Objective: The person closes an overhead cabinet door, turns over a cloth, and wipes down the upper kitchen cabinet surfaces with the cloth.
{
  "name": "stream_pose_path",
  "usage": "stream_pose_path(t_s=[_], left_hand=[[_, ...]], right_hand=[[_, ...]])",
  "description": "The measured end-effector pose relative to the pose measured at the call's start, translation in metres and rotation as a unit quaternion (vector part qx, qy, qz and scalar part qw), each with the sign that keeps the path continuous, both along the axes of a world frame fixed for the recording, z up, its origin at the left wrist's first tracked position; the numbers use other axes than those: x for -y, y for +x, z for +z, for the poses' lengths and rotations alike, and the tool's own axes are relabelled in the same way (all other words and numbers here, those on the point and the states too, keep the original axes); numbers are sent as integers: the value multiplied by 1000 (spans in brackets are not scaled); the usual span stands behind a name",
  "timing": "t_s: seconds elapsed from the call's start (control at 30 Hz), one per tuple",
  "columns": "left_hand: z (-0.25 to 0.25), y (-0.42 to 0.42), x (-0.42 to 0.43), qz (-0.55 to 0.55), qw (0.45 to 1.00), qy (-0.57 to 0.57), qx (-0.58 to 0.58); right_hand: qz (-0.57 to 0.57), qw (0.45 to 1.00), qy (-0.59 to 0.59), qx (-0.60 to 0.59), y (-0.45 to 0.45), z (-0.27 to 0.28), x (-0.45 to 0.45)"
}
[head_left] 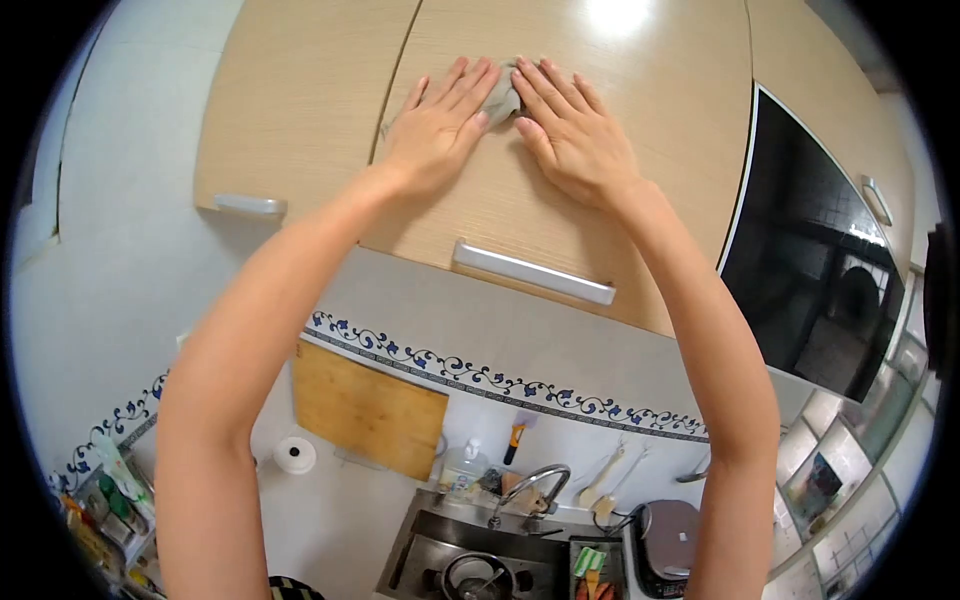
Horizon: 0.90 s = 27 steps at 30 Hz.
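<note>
A wrinkled grey cloth [502, 104] lies against the front of a light wood-grain cabinet door [600, 230]. My left hand [436, 130] presses flat over the cloth's left part, fingers stretched upward. Beside it, my right hand [572, 130] rests flat with its fingers spread, its fingertips at the cloth's right edge. How much cloth lies under each palm is hidden. Below both hands, a silver bar handle [535, 273] runs along the bottom of this door.
A black glossy panel [815, 250] is at the right. Below are a wooden cutting board [370, 410], a steel sink [430, 530] holding a pot [478, 575], a curved faucet [540, 480], a soap bottle [463, 468] and a dark countertop appliance [665, 540].
</note>
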<state>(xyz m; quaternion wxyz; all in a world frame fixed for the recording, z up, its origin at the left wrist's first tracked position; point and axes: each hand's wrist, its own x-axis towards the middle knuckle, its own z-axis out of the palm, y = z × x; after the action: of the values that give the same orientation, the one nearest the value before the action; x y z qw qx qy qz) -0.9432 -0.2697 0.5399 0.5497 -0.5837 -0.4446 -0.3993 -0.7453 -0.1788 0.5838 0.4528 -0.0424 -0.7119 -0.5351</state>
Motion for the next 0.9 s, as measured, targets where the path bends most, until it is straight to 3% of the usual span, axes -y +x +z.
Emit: stream_pose_path(t_s=[0.53, 0.63, 0.73, 0.9], left_hand=[[27, -17, -7, 15, 997, 56, -43], [31, -14, -1, 19, 999, -40, 5], [32, -12, 3, 8, 1000, -30, -1], [55, -13, 2, 10, 999, -29, -9]], right_hand=[[37, 998, 48, -5, -6, 30, -14], [45, 996, 80, -9, -8, 31, -13], [17, 999, -37, 29, -3, 39, 1], [18, 998, -63, 12, -4, 47, 6]])
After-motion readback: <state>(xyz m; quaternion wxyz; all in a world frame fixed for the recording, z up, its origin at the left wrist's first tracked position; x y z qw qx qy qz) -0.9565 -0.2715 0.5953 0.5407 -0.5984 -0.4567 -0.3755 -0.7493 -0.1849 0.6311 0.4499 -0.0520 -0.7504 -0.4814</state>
